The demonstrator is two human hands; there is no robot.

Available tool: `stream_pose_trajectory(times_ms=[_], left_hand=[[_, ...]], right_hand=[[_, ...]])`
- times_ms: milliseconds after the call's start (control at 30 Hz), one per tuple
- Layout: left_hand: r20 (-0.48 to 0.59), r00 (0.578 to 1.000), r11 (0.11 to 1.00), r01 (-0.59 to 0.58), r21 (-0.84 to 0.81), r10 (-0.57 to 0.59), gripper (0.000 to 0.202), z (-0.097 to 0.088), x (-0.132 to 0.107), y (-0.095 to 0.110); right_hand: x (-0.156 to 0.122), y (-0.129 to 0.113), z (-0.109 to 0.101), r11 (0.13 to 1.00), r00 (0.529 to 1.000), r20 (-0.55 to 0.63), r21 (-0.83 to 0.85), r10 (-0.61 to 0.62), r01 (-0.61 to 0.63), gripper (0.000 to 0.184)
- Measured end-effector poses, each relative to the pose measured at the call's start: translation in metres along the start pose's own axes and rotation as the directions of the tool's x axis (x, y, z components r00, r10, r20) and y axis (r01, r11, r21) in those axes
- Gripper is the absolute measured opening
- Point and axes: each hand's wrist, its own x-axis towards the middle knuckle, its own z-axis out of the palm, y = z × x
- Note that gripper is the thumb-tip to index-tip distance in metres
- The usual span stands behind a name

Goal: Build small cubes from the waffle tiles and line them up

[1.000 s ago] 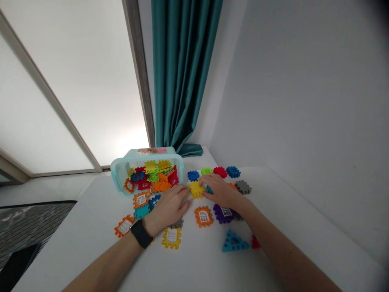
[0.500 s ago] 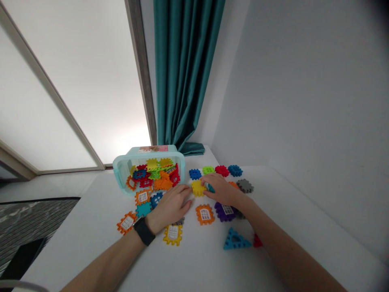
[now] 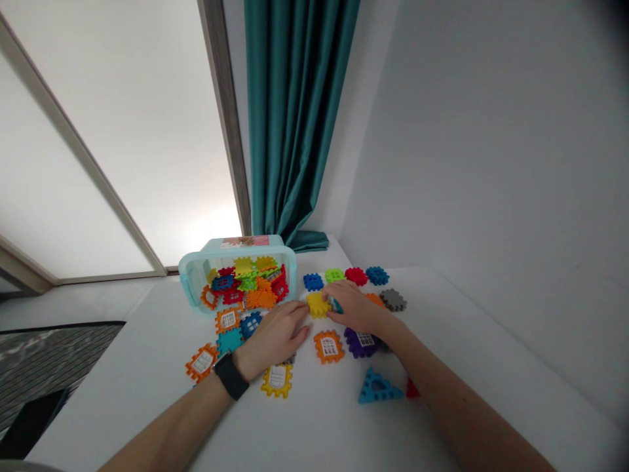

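Note:
A yellow toothed building tile (image 3: 318, 305) lies flat on the table between my two hands. My left hand (image 3: 279, 333), with a dark watch on its wrist, rests with fingers extended, their tips at the tile's left edge. From the right, my right hand (image 3: 354, 308) curls over a teal tile (image 3: 337, 305), its thumb and fingers around it. Most of the teal tile is hidden under the hand. Just beyond lie blue (image 3: 313, 282), green (image 3: 335, 275) and red (image 3: 356, 276) tiles. Nearer me is an orange window tile (image 3: 329, 347).
A light-blue plastic bin (image 3: 189, 254) full of mixed tiles stands behind my left hand. A purple window tile (image 3: 361, 343), a grey tile (image 3: 394, 300) and a blue triangle (image 3: 379, 387) lie to the right. A yellow window tile (image 3: 276, 380) is near my left wrist. A green curtain (image 3: 299, 118) hangs behind.
The whole view has shifted slightly, so everything appears a little further left. Both hands stay in nearly the same place around the yellow and teal tiles.

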Motion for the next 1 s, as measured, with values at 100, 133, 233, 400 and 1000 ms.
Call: stream_pose_trajectory(times_ms=[100,133,233,400,1000], left_hand=[[-0.011,1.000,1.000,-0.003,-0.010,0.003,0.032,0.0010,0.0000,-0.0001],[-0.011,1.000,1.000,-0.001,-0.013,0.001,0.032,0.0012,-0.0001,0.0000],[-0.011,1.000,1.000,-0.005,-0.016,0.005,0.030,0.0015,-0.0005,0.0005],[-0.040,0.999,1.000,-0.029,0.000,0.029,0.029,0.0027,-0.0017,0.0009],[-0.038,0.999,0.999,-0.037,-0.014,0.036,0.030,0.0024,-0.0021,-0.0001]], right_hand=[[0.0002,0.0001,0.0004,1.000,1.000,0.001,-0.016,0.003,-0.003,0.024],[0.0003,0.0000,0.0003,1.000,1.000,0.000,-0.021,0.003,-0.003,0.023],[0.0006,-0.0012,-0.0002,1.000,1.000,0.000,-0.028,0.007,-0.007,0.022],[0.0005,-0.0031,0.0003,1.000,1.000,0.000,-0.025,0.011,-0.011,0.024],[0.0015,-0.0041,-0.0008,1.000,1.000,0.006,-0.006,0.013,-0.013,0.022]])
